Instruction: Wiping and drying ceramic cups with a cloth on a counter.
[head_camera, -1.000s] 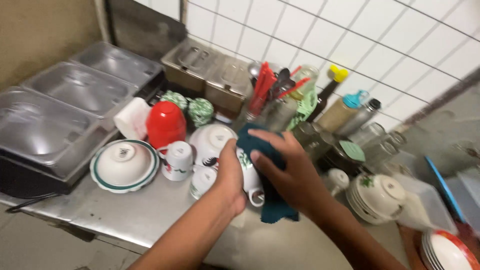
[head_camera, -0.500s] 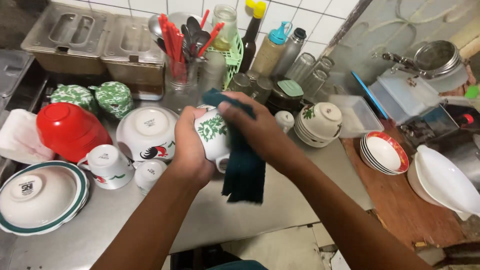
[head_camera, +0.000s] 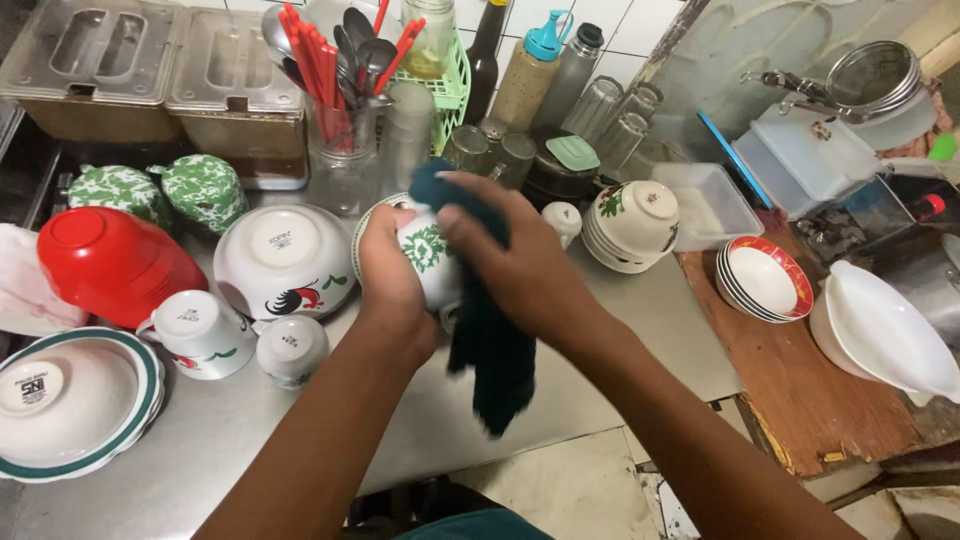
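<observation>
My left hand (head_camera: 388, 272) grips a white cup with a green floral pattern (head_camera: 428, 258), held above the steel counter (head_camera: 200, 450). My right hand (head_camera: 510, 250) presses a dark teal cloth (head_camera: 490, 350) against the cup; the cloth drapes down below my hands. Just left of the cup, an upturned white bowl with a rooster picture (head_camera: 285, 258) rests on the counter. Two small upturned white cups (head_camera: 198, 332) (head_camera: 290, 348) stand in front of it.
A stack of red bowls (head_camera: 105, 262) and a green-rimmed bowl (head_camera: 70, 400) lie at the left. Chopsticks and spoons (head_camera: 335, 70), bottles and glasses line the back. At the right are stacked floral bowls (head_camera: 632, 225), red-rimmed plates (head_camera: 765, 280) and white dishes (head_camera: 885, 335) on a wooden board.
The camera view swung right and closer. Both hands kept the cup and cloth, with the right hand shifting the cloth over the cup.
</observation>
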